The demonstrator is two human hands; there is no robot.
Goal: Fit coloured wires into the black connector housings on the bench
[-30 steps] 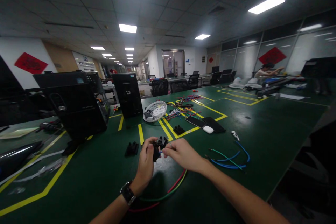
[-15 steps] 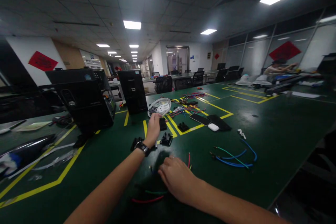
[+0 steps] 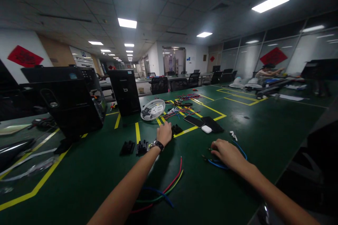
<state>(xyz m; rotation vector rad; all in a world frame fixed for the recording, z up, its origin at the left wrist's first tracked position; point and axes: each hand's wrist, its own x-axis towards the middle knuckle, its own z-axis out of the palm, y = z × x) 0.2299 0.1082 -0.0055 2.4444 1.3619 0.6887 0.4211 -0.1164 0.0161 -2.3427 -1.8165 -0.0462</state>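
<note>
1. Presently, we find our left hand curled beside a black block, inward from the surface's edges; we cannot tell whether it grips.
2. Our right hand, fingers bent, covers blue wires toward the right edge; pinching cannot be confirmed.
3. A red wire lies loose toward the near edge, presumably for easy reach.

Noted on tabletop, left: wide black computer tower, slimmer black tower to its right. Farther right: dark phone, small white case just beside. Beyond: office chairs, glass door. On left wall: red diamond poster. Overhead: lit ceiling panels.
</note>
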